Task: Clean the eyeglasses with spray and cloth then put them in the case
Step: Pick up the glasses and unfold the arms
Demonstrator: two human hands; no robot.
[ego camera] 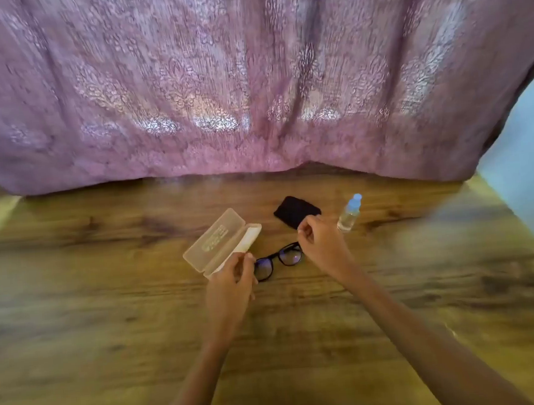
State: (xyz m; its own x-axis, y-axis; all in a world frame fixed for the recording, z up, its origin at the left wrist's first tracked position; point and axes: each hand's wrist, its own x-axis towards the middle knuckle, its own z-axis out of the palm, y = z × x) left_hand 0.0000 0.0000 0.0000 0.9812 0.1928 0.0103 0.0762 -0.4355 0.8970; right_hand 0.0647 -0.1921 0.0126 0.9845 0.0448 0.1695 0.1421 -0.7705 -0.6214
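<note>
Wooden table: back edge runs under a pink patterned curtain, right edge angles off toward a pale wall. Wide bare wood left, right and near side of the cluster. Eyeglasses: black frame, lenses showing a bluish glare, sitting between the two hands, left lens partly hidden; can't tell if they rest on the table or are lifted. Translucent case lies open just left of them, lid up. Black cloth behind, clear spray bottle with blue cap upright to its right. Left hand fingers curled, at the frame's left end, touching the case's near corner. Right hand loosely curled at the frame's right end; can't tell if either actually grips.
</note>
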